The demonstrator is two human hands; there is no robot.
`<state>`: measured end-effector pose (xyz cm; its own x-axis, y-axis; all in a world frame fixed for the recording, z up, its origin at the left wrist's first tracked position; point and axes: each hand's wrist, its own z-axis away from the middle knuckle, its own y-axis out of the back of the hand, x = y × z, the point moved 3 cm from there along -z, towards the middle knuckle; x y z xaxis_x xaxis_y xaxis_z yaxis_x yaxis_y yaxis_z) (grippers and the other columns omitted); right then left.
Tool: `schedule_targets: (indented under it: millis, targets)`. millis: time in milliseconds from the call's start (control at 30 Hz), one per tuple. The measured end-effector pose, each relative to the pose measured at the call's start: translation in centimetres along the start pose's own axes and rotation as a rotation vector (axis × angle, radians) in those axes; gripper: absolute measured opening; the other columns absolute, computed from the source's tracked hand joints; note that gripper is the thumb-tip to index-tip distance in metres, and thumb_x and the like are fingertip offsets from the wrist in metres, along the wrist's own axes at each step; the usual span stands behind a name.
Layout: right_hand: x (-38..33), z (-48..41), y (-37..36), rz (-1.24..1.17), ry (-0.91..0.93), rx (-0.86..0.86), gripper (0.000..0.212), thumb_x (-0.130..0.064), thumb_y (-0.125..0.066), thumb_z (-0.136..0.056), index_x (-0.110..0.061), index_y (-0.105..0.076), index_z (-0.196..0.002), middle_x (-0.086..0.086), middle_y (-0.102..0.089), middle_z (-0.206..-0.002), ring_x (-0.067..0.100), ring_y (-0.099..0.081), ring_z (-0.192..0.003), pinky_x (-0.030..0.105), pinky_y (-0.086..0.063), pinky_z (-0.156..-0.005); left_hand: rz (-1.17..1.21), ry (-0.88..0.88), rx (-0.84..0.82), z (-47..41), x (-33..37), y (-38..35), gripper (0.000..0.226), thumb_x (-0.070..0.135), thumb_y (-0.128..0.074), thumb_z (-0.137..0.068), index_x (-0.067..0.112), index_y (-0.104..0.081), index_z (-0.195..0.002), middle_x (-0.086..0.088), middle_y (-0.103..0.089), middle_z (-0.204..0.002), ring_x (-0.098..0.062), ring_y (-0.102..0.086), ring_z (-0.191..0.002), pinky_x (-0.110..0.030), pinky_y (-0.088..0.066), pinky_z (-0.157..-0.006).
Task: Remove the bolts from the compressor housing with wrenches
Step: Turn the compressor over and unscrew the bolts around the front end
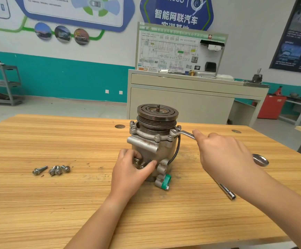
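The compressor housing (pixel 151 151) stands upright mid-worktop (pixel 74 203), pulley (pixel 157 112) up. My wrench (pixel 181 133) sits on a flange bolt (pixel 172 132) at its right, seemingly fully seated. My right hand (pixel 223 151) grips the handle and my left hand (pixel 130 169) clasps the housing low down. I judge this bolt is being loosened; next comes a steady swing against that brace. Loose bolts (pixel 53 170) lie well left.

Bright, even indoor light, soft faint shadow on the table (pixel 56 203) around the compressor (pixel 166 150) base, small glare on the metal dish (pixel 260 159) at right, centre sharp, wide-angle bowing toward the edges, upper-frame wall posters slightly soft.
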<state>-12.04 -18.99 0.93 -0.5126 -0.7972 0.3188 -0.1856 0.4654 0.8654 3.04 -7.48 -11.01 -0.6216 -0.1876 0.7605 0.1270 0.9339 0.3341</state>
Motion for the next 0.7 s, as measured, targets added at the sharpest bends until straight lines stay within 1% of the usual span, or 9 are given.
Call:
schedule_targets:
  millis: [67,167,267,333,400,433,500,567,700]
  targets:
    - [-0.5,-0.1,0.0,0.025,0.030,-0.019,0.063,-0.004,-0.038,-0.089,-0.017,-0.013,-0.146,0.003,-0.046,-0.086,0.024,-0.056,-0.087,0.029,-0.028,-0.055,0.004,0.001,0.001,0.0,-0.1,0.0,0.033,0.052,-0.067,-0.058,0.028,-0.046,-0.069,0.011,-0.048,-0.084,0.009,-0.045,-0.083,-0.004,-0.034,-0.065]
    - [-1.4,-0.4,0.7,0.093,0.091,-0.087,0.061,0.001,-0.039,-0.088,-0.007,-0.016,-0.144,0.003,-0.049,-0.083,0.026,-0.056,-0.085,0.030,-0.032,-0.059,0.007,0.002,-0.001,0.0,-0.2,-0.1,0.034,0.053,-0.066,-0.058,0.029,-0.046,-0.070,0.011,-0.048,-0.084,0.009,-0.045,-0.084,-0.003,-0.033,-0.065]
    - [-2.5,-0.8,1.9,0.161,0.175,-0.153,0.054,0.003,-0.038,-0.089,0.002,-0.022,-0.141,0.004,-0.049,-0.090,0.029,-0.056,-0.099,0.032,-0.036,-0.062,0.011,0.002,-0.004,-0.1,-0.1,-0.1,0.034,0.053,-0.066,-0.057,0.029,-0.046,-0.070,0.010,-0.048,-0.084,0.008,-0.045,-0.086,-0.002,-0.032,-0.064]
    - [-2.7,-1.0,2.2,0.172,0.211,-0.164,0.048,0.002,-0.039,-0.090,-0.001,-0.033,-0.137,0.000,-0.040,-0.079,0.025,-0.055,-0.083,0.029,-0.036,-0.059,0.020,0.000,-0.001,-0.1,0.0,-0.1,0.034,0.052,-0.067,-0.057,0.029,-0.046,-0.070,0.010,-0.048,-0.084,0.008,-0.046,-0.085,-0.003,-0.033,-0.064]
    - [-1.9,-1.0,1.8,0.170,0.216,-0.125,0.041,-0.002,-0.041,-0.090,-0.008,-0.040,-0.131,-0.002,-0.031,-0.065,0.016,-0.040,-0.057,0.022,-0.031,-0.046,0.034,0.007,0.001,-0.1,-0.1,-0.1,0.034,0.052,-0.067,-0.056,0.028,-0.048,-0.070,0.010,-0.049,-0.084,0.008,-0.046,-0.085,-0.002,-0.033,-0.065]
    - [-1.4,-1.0,1.5,0.157,0.209,-0.092,0.039,-0.006,-0.040,-0.091,-0.010,-0.039,-0.130,-0.002,-0.030,-0.063,0.015,-0.034,-0.053,0.022,-0.024,-0.041,0.037,0.012,0.000,-0.1,-0.1,-0.1,0.034,0.052,-0.067,-0.056,0.028,-0.048,-0.070,0.010,-0.049,-0.084,0.007,-0.047,-0.085,-0.002,-0.033,-0.064]
    - [0.0,-1.4,0.7,0.124,0.207,-0.053,0.043,-0.012,-0.036,-0.093,-0.014,-0.031,-0.136,-0.004,-0.034,-0.063,0.013,-0.034,-0.053,0.023,-0.022,-0.040,0.033,0.016,-0.004,-0.1,-0.2,-0.1,0.034,0.053,-0.067,-0.056,0.029,-0.048,-0.071,0.010,-0.050,-0.085,0.006,-0.048,-0.084,-0.001,-0.032,-0.063]
    - [1.2,-2.5,0.2,0.156,0.261,-0.022,0.050,-0.008,-0.037,-0.092,-0.019,-0.026,-0.139,-0.005,-0.040,-0.066,0.010,-0.034,-0.052,0.022,-0.025,-0.040,0.029,0.019,-0.006,-0.1,-0.2,-0.2,0.034,0.053,-0.067,-0.056,0.029,-0.048,-0.070,0.009,-0.049,-0.085,0.007,-0.047,-0.084,-0.001,-0.032,-0.063]
    - [2.3,-5.5,-0.8,0.288,0.302,0.079,0.041,-0.001,-0.043,-0.088,-0.018,-0.044,-0.125,-0.006,-0.033,-0.061,0.016,-0.040,-0.053,0.025,-0.024,-0.044,0.021,0.014,-0.004,-0.1,-0.2,-0.1,0.034,0.053,-0.067,-0.057,0.029,-0.048,-0.071,0.010,-0.049,-0.085,0.010,-0.045,-0.086,0.000,-0.032,-0.064]
